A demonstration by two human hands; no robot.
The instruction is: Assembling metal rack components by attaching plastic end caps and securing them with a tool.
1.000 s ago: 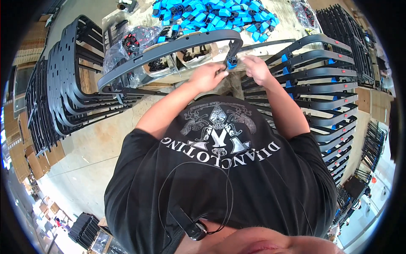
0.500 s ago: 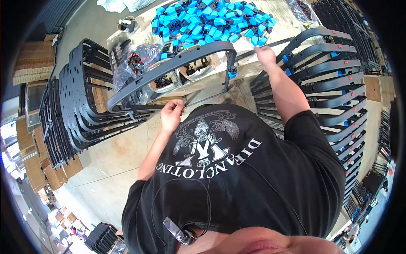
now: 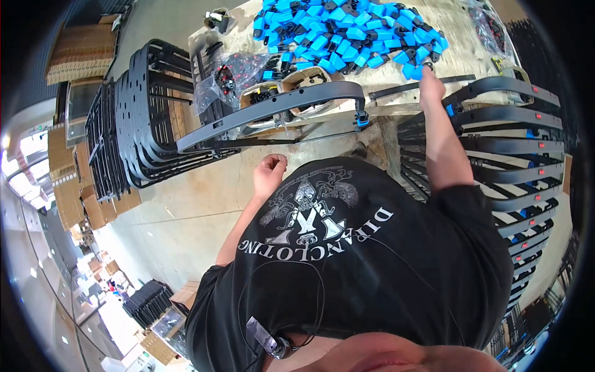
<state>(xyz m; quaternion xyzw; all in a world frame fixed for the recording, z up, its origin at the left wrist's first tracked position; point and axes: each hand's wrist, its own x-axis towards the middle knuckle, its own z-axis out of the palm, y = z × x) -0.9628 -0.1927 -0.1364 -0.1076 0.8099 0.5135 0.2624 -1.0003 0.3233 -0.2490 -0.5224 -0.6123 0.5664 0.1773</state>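
My right hand (image 3: 433, 91) reaches to the right edge of a heap of blue-and-black plastic pieces (image 3: 347, 37) on the table. Its fingers close on a blue-and-black plastic piece (image 3: 417, 72) at that edge, partly hidden by the fingertips. My left hand (image 3: 270, 176) hovers before my belly with its fingers curled together; whatever they may hold is hidden. Ahead of it a curved black frame (image 3: 273, 109) stands at the table's near side, with a small blue-and-black fitting (image 3: 361, 118) at its right corner.
Similar black frames (image 3: 145, 115) stand stacked at left, and a long row of frames (image 3: 514, 118) with small red marks lines my right. Open containers (image 3: 307, 79) of small black parts and a clear plastic bag (image 3: 226, 80) sit by the table's near edge. A dark bar (image 3: 421, 87) lies there too.
My right hand has moved further right and forward along the heap's edge. My left hand has drawn away from the near frame's lower bar. The whole view has shifted.
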